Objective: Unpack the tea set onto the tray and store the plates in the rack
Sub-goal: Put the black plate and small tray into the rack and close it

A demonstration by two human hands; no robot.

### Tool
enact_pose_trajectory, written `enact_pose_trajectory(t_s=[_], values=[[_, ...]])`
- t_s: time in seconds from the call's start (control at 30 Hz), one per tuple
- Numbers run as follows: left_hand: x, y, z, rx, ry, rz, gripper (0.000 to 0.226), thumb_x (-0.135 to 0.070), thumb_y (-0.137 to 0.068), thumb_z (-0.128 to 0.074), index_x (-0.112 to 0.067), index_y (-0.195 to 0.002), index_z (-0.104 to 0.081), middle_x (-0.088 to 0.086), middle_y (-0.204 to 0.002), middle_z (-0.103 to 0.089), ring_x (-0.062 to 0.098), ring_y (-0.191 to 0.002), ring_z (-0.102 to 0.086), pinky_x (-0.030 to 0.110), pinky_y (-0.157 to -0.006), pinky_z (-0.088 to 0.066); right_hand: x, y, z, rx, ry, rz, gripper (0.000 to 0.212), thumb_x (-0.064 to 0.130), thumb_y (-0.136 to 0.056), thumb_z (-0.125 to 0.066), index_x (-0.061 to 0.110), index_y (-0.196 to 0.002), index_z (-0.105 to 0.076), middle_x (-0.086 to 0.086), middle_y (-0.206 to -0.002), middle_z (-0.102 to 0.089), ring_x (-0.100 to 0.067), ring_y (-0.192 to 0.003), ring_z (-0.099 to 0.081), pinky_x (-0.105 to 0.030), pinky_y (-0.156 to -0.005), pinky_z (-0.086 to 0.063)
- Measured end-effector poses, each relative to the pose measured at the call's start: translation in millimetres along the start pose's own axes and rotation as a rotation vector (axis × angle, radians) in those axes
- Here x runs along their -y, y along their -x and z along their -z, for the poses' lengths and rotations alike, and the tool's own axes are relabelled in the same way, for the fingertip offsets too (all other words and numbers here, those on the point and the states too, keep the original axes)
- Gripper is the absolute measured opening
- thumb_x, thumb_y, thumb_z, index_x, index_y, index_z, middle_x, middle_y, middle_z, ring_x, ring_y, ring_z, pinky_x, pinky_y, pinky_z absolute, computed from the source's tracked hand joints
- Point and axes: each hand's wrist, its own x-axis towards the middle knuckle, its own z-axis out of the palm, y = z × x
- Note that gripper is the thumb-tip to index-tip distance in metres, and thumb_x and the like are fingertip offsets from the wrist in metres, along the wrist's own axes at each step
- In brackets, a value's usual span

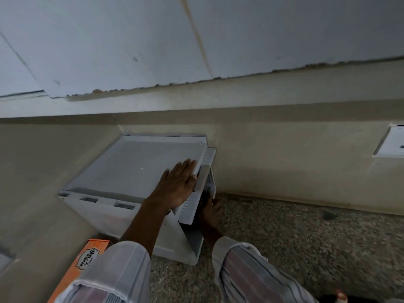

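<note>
A white plastic rack [131,169] with a flat lid stands in the corner of a speckled counter [306,241], against the wall. My left hand [177,186] lies flat on the lid near its right edge, fingers stretched out and reaching the rim. My right hand [211,213] is low at the rack's right side, under a hinged white side flap [190,208]; its fingertips are hidden behind the flap. A beige latch piece [202,178] sits just past my left fingertips. No tea set, tray or plates are in view.
An orange cardboard box [87,263] with a printed label lies at the lower left, beside my left sleeve. A white socket plate [391,142] is on the beige wall at the far right. The wall runs close behind the rack.
</note>
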Motion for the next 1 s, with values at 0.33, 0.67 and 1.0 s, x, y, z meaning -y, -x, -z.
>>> enact_pose_trajectory(t_s=[0.33,0.67,1.0], values=[[2,-2,-1,0.006,-0.008,-0.002,0.056,-0.043,-0.107,-0.014,-0.034,-0.158,0.006,-0.011,-0.167,0.011,0.011,-0.155,0.009,0.041,-0.126,0.006,18,8,-16,0.104,-0.085,-0.009,0.059,0.042,-0.098,-0.031,0.027,-0.154,-0.023,-0.030,-0.133,-0.062,-0.048,-0.107,-0.068,-0.060,-0.077,-0.057],[-4,2,2,0.023,0.066,0.026,0.054,-0.043,-0.107,-0.013,-0.034,-0.158,0.002,-0.012,-0.167,0.007,0.010,-0.155,0.006,0.038,-0.125,0.006,97,19,123,0.298,-0.973,0.130,0.044,0.040,-0.098,-0.061,0.016,-0.135,-0.062,-0.008,-0.122,-0.073,-0.023,-0.110,-0.071,-0.040,-0.093,-0.059],[2,-2,7,0.045,0.099,0.031,0.052,-0.039,-0.108,-0.020,-0.036,-0.158,-0.003,-0.012,-0.167,0.002,0.010,-0.155,0.003,0.037,-0.124,0.006,67,35,197,0.132,-0.790,0.160,0.050,0.000,-0.094,-0.061,0.016,-0.138,-0.043,-0.008,-0.125,-0.059,-0.028,-0.114,-0.061,-0.043,-0.100,-0.052]])
